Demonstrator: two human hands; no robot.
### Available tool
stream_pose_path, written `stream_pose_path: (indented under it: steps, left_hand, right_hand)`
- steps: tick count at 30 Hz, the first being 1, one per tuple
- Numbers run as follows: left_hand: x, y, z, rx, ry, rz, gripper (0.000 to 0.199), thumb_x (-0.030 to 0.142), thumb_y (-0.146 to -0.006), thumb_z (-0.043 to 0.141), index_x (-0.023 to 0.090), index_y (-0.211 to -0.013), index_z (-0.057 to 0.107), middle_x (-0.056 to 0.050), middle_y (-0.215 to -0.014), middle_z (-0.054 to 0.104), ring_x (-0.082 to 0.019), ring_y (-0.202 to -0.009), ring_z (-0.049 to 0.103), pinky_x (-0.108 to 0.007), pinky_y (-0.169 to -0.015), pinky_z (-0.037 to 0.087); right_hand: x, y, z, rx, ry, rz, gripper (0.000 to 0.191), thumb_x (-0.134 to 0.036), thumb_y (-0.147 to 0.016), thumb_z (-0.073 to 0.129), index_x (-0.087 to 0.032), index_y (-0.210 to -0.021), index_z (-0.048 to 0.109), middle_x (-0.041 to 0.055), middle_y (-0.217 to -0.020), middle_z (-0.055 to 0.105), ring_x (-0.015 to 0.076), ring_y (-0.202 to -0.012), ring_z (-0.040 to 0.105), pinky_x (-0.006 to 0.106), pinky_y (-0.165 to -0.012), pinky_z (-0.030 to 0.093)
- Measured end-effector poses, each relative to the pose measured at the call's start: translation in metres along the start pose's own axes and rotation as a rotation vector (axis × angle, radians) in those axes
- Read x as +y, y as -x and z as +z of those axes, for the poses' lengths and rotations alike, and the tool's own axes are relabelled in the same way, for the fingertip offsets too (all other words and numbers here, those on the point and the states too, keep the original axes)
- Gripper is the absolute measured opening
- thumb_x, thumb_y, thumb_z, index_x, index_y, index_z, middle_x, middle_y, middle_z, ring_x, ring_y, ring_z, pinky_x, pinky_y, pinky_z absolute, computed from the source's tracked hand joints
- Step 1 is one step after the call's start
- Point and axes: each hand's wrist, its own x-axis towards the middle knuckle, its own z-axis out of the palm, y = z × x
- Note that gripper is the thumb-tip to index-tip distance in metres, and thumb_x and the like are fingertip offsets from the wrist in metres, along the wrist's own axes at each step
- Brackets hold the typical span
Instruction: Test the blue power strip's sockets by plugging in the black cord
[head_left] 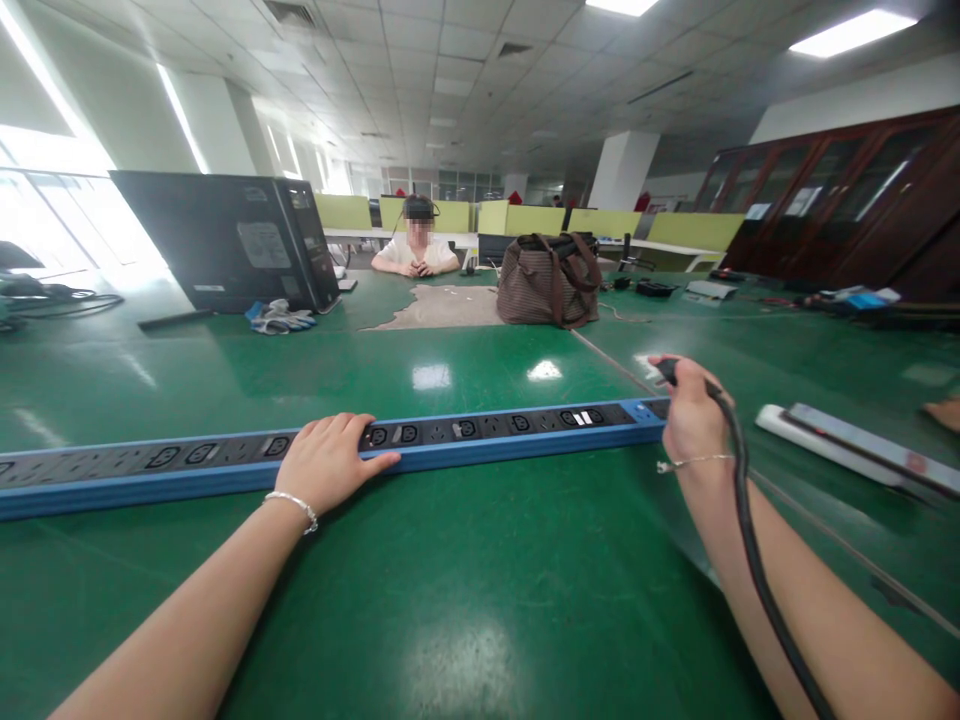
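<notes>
A long blue power strip (491,445) with a row of black sockets lies across the green table in front of me. My left hand (326,462) is laid over its middle, fingers across the top and thumb along the near side, gripping it. At the strip's right end, my right hand (694,415) is closed around a black power plug (666,371). The plug's prongs point left, a little above and apart from the sockets. Its thick black cable (742,500) runs down along my right forearm. Part of the plug is hidden by my fingers.
A black computer case (240,240) stands at the back left, with gloves (280,317) before it. A brown bag (536,285) sits beyond the strip. At right lies a white strip-shaped object (825,450). Across the table sits a person (416,250), hands together.
</notes>
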Motion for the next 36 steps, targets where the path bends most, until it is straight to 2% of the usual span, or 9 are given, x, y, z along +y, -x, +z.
stream_pose_path:
  steps: [1,3,5,9,12,15,30,36]
  left_hand:
    - [0.000,0.000,0.000,0.001,-0.001,0.001,0.072,0.071,-0.076,0.034,0.017,-0.118,0.054,-0.011,-0.111,0.063,-0.028,-0.105,0.056,-0.040,-0.092,0.038]
    - [-0.001,0.000,0.001,0.006,-0.006,0.005,0.072,0.071,-0.076,0.034,0.016,-0.119,0.054,-0.012,-0.111,0.063,-0.028,-0.105,0.056,-0.041,-0.092,0.038]
    - [-0.001,0.001,0.001,0.011,-0.013,0.010,0.073,0.071,-0.077,0.033,0.016,-0.119,0.053,-0.012,-0.110,0.063,-0.028,-0.105,0.056,-0.041,-0.092,0.038]
    - [-0.001,0.001,0.002,0.017,-0.012,0.015,0.072,0.071,-0.077,0.034,0.015,-0.118,0.054,-0.012,-0.110,0.063,-0.028,-0.104,0.056,-0.041,-0.092,0.039]
    - [0.000,0.000,0.001,0.020,-0.002,0.012,0.072,0.071,-0.076,0.035,0.015,-0.118,0.054,-0.011,-0.110,0.063,-0.028,-0.104,0.056,-0.041,-0.092,0.039]
    - [0.000,0.000,0.000,0.019,0.002,0.010,0.072,0.071,-0.076,0.035,0.016,-0.118,0.055,-0.011,-0.110,0.063,-0.028,-0.104,0.056,-0.041,-0.092,0.038]
    - [0.000,0.001,0.001,0.033,0.022,0.011,0.073,0.072,-0.075,0.035,0.016,-0.117,0.056,-0.011,-0.110,0.063,-0.028,-0.104,0.056,-0.041,-0.091,0.038]
    - [0.000,0.001,0.002,0.034,0.015,0.012,0.074,0.073,-0.075,0.034,0.015,-0.116,0.056,-0.012,-0.109,0.064,-0.028,-0.103,0.056,-0.041,-0.091,0.038]
  right_hand:
    - [-0.004,0.003,0.002,0.099,-0.092,0.062,0.046,-0.047,-0.086,0.037,-0.013,-0.100,0.064,0.0130,-0.098,0.069,0.0223,-0.096,0.061,0.035,-0.083,0.047]
    - [-0.012,0.013,0.009,0.103,-0.170,0.127,0.036,-0.045,-0.082,0.049,-0.015,-0.089,0.067,0.0096,-0.092,0.070,0.0210,-0.090,0.063,0.036,-0.084,0.048]
    - [-0.020,0.025,0.018,0.016,-0.179,0.167,0.032,-0.044,-0.080,0.053,-0.017,-0.089,0.068,0.0071,-0.090,0.071,0.0205,-0.090,0.064,0.037,-0.087,0.047]
    - [-0.040,0.043,0.036,-0.174,-0.196,0.178,0.038,-0.046,-0.081,0.054,-0.020,-0.108,0.063,0.0059,-0.097,0.070,0.0209,-0.094,0.063,0.039,-0.089,0.046]
    - [-0.054,0.053,0.047,-0.292,-0.094,0.132,0.036,-0.048,-0.083,0.050,-0.024,-0.106,0.064,0.0045,-0.105,0.068,0.0217,-0.100,0.061,0.040,-0.092,0.044]
    - [-0.063,0.060,0.052,-0.359,0.015,0.105,0.035,-0.050,-0.084,0.047,-0.027,-0.104,0.065,0.0029,-0.105,0.068,0.0230,-0.099,0.060,0.041,-0.092,0.043]
    - [-0.065,0.065,0.056,-0.363,0.159,0.032,0.034,-0.047,-0.086,0.044,-0.026,-0.106,0.063,0.0030,-0.108,0.067,0.0227,-0.100,0.060,0.040,-0.093,0.042]
    - [-0.070,0.068,0.057,-0.362,0.279,-0.002,0.031,-0.043,-0.086,0.044,-0.025,-0.099,0.065,0.0042,-0.099,0.069,0.0224,-0.095,0.061,0.039,-0.087,0.044]
